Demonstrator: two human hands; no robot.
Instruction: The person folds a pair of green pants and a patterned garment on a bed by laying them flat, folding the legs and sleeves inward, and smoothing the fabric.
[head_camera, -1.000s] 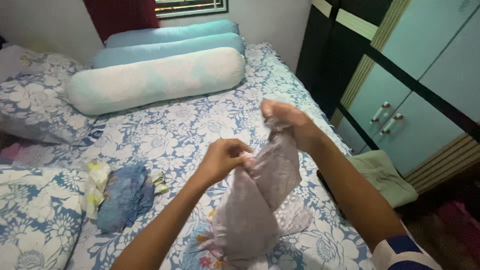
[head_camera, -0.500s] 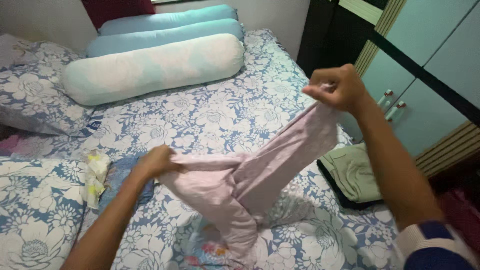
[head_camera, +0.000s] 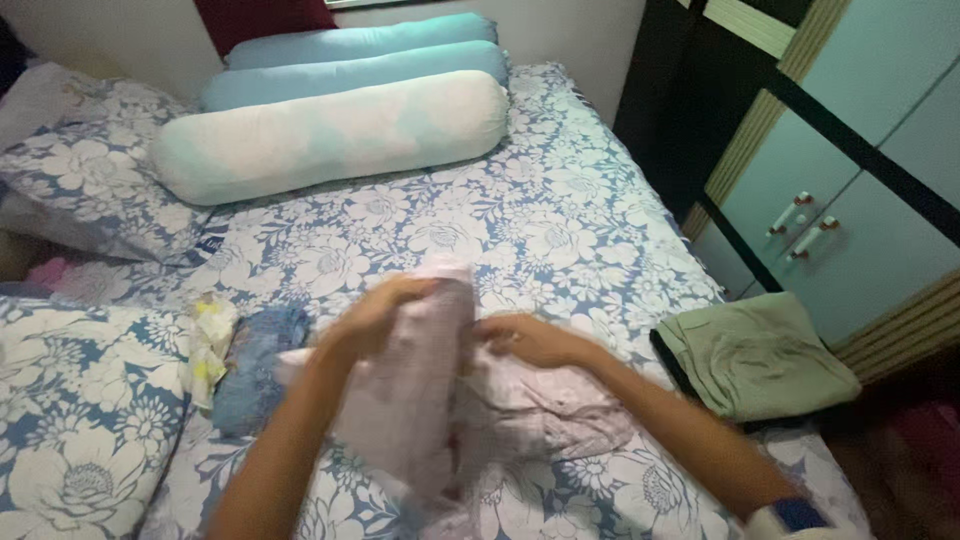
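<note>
Down on a blue-and-white flowered bed (head_camera: 560, 200), two bare hands work one pale pink garment (head_camera: 450, 400) near the bed's foot. Left hand (head_camera: 375, 315) is closed around a raised fold of it; right hand (head_camera: 525, 340) rests on the cloth, its grip too blurred to tell. Just left lie one crumpled blue garment (head_camera: 255, 365) and one yellow-white cloth (head_camera: 208, 335). Right of the hands sits one folded green garment (head_camera: 755, 355). Three bolster pillows (head_camera: 330, 135) line the head end. One wardrobe (head_camera: 850, 150) stands alongside.
</note>
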